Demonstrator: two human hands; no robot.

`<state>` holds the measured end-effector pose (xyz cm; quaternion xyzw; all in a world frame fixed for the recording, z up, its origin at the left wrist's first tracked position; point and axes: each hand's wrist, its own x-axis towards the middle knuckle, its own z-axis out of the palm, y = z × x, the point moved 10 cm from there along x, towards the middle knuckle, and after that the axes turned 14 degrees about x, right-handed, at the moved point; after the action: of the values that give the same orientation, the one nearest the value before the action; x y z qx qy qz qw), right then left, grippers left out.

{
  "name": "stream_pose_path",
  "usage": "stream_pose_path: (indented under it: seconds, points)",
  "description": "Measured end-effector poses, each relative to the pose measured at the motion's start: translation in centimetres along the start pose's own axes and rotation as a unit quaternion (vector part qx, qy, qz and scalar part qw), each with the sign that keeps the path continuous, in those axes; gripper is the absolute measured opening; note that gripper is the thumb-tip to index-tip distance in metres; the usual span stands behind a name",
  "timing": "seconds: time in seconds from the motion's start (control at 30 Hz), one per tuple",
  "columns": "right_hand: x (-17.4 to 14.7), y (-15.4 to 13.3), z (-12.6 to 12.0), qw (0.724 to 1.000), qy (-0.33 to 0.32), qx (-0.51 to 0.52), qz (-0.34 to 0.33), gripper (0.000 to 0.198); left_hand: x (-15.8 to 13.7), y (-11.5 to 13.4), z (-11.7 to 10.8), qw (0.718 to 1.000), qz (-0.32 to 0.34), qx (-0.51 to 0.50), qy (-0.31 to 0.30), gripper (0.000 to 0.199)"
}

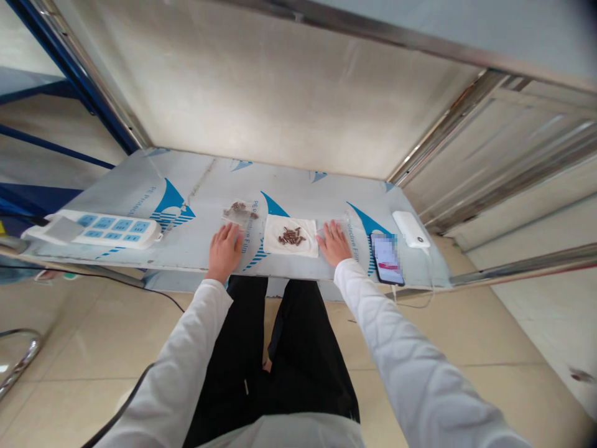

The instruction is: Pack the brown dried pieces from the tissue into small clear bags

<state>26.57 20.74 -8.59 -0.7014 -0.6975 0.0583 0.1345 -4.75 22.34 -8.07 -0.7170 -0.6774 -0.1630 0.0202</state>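
My left hand (225, 250) lies flat on the film-covered table (196, 180), fingers spread, just in front of a clear plastic bag (240, 214) with small brown metal pieces in it. Between my hands is a white cloth or paper sheet (275, 242), and a small heap of brown metal pieces (291, 236), like screws or pins, rests on it. To the right of the sheet, my right hand (334, 244) is also flat with its fingers apart. What looks like a clear plastic bag (345, 227) lies by its fingertips, hard to make out. Neither hand grips anything.
A white power strip (116, 230) with blue sockets lies at the table's left end. On the right are a phone (387, 258) and a white power bank (410, 229) with a cable hanging off the front edge. A panel (280, 87) rises behind, with a shelf overhead.
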Motion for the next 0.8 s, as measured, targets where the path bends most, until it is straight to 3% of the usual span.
stream_pose_path:
  seconds: [0.17, 0.33, 0.53, 0.63, 0.8]
  points:
    - [0.5, 1.6, 2.4, 0.999, -0.029, 0.003, 0.041, 0.06, 0.1, -0.2, 2.0, 0.999, 0.025, 0.035, -0.027, 0.044]
    - [2.0, 3.0, 2.0, 0.997, 0.0, 0.025, 0.068, 0.054, 0.3, -0.7, 0.4, 0.998, -0.003, 0.057, -0.008, 0.038]
    - [1.7, 2.9, 1.6, 0.997, 0.014, 0.037, 0.073, 0.053, 0.4, -1.1, -0.2, 0.997, -0.011, 0.076, -0.026, 0.034]
    - [1.3, 2.9, 1.5, 0.995, 0.004, 0.034, 0.089, 0.052, 0.4, -2.1, -0.4, 0.996, -0.059, 0.061, -0.022, 0.042]
    - [0.9, 2.1, -0.5, 0.991, 0.054, 0.07, 0.096, 0.059, 0.3, -4.9, -0.9, 0.974, -0.225, 0.001, -0.009, 0.046]
